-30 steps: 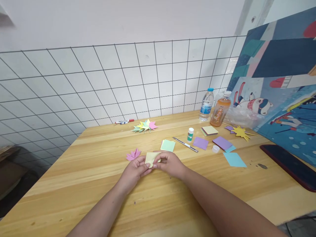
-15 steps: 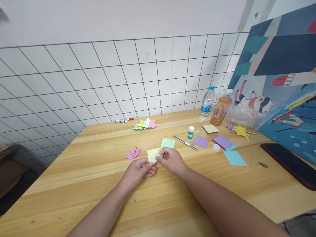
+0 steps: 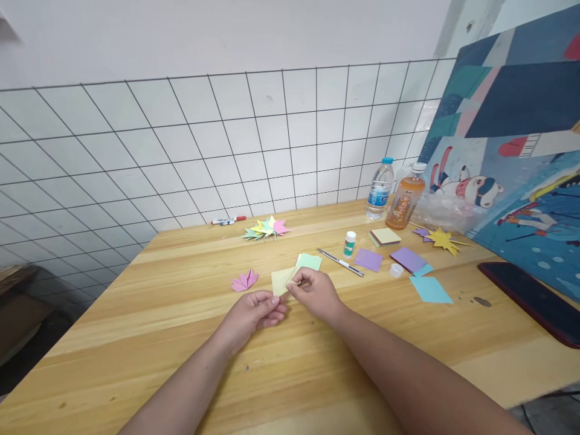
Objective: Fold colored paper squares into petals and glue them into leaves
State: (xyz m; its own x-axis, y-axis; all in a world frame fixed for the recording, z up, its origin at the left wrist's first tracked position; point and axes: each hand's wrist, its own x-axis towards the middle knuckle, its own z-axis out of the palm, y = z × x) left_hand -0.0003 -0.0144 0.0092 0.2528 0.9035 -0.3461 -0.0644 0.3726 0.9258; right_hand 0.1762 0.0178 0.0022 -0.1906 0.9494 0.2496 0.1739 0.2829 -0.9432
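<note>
A pale yellow sheet of paper (image 3: 281,281) is held up between my hands, above the wooden table. My left hand (image 3: 259,311) has its thumb and fingers closed on the sheet's lower left corner. At the right edge, my right hand (image 3: 312,291) pinches the same sheet and hides part of it. Just behind lies light green paper (image 3: 309,261), partly covered by my right hand. To the left rests a folded pink paper piece (image 3: 245,280). A utility knife (image 3: 339,262) lies beyond my right hand.
A glue stick (image 3: 349,244), purple paper (image 3: 368,260), a white cap (image 3: 396,270) and blue paper (image 3: 430,290) lie to the right. Farther back stand a water bottle (image 3: 379,188) and an orange drink bottle (image 3: 406,197). Folded colourful paper (image 3: 266,227) and markers (image 3: 229,221) lie near the wall.
The yellow sheet has tilted slightly between my fingers, and its free part looks a little shifted. Both hands keep nearly the same place and grip.
</note>
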